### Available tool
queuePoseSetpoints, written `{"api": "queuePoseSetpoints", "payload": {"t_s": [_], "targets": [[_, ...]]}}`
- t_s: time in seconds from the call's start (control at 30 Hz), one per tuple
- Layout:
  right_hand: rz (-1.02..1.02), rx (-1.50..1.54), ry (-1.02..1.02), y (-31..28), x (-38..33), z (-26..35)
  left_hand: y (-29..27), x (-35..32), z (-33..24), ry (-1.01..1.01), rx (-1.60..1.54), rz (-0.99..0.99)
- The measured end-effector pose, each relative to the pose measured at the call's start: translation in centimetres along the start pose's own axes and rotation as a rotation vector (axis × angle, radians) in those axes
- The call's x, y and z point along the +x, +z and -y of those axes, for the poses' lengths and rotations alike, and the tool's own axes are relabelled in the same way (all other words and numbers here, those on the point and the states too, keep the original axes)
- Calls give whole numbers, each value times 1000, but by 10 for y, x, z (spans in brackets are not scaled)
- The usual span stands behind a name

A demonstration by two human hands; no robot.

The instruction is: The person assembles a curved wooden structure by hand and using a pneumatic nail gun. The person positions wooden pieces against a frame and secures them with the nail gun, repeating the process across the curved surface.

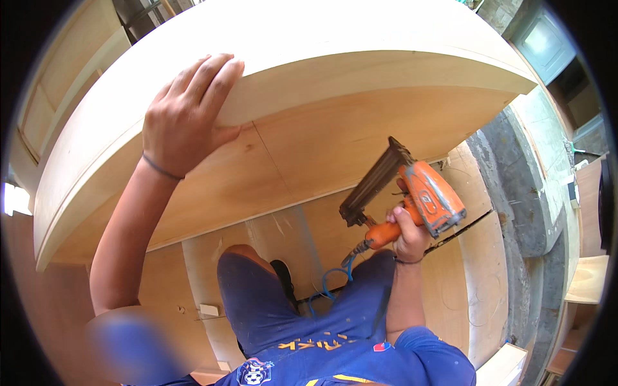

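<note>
I'm looking down over my own arms at a big curved wooden panel (pixel 360 58) that fills the top of the view, its pale thick edge bending from lower left up to the right. My left hand (pixel 183 119) is wrapped over that edge, fingers curled on top and thumb pressed against the plywood face (pixel 302 141) below it. That grip is closed firmly on the panel, and I judge it is there to steady the piece and keep the edge tight against the face beneath.

My right hand (pixel 409 235) has its grip closed around the handle of an orange nail gun (pixel 412 193). The gun sits just under the panel's flat underside, its dark magazine angled up and to the left, the nose pointing at the plywood near the seam. I can't tell whether the tip is touching the wood or just short of it. A blue air hose (pixel 328 283) loops down from the base of the handle across my lap, slack enough not to drag on the tool.

Below, my knees in dark blue trousers (pixel 257 296) are bent, with flat plywood sheets (pixel 476 276) on the floor around them, so the work is overhead and close. A grey concrete wall (pixel 528 193) runs along the right side, well apart from both hands.
</note>
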State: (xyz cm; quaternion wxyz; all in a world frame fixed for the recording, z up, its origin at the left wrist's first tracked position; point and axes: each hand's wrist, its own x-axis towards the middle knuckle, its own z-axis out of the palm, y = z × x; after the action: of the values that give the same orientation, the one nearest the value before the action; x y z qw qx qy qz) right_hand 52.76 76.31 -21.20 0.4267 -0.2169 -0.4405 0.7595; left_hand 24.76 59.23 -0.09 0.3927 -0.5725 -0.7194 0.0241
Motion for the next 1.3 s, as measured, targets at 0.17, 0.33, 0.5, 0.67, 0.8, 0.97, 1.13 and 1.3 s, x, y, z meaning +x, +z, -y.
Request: {"api": "queuePoseSetpoints", "payload": {"t_s": [0.17, 0.33, 0.5, 0.67, 0.8, 0.97, 1.13, 1.3], "targets": [[168, -122, -15, 13, -2, 30, -4, 5, -4, -7, 61, -36], [282, -304, -157, 32, 8, 52, 4, 0, -5, -2, 103, -94], [199, -390, -291, 38, 21, 42, 8, -1, -8, -9, 118, -77], [242, -670, -499, 54, 42, 45, 10, -2, -6, -21, 149, -78], [204, -606, -705, 71, 48, 49, 11, -1, -5, -23, 142, -76], [223, -632, -685, 73, 53, 53, 11, 3, -6, -35, 136, -90], [191, -582, -718, 81, 54, 53, 13, 2, -5, -38, 125, -105], [192, -642, -713, 84, 53, 53, 15, 1, -3, -31, 125, -119]]}}
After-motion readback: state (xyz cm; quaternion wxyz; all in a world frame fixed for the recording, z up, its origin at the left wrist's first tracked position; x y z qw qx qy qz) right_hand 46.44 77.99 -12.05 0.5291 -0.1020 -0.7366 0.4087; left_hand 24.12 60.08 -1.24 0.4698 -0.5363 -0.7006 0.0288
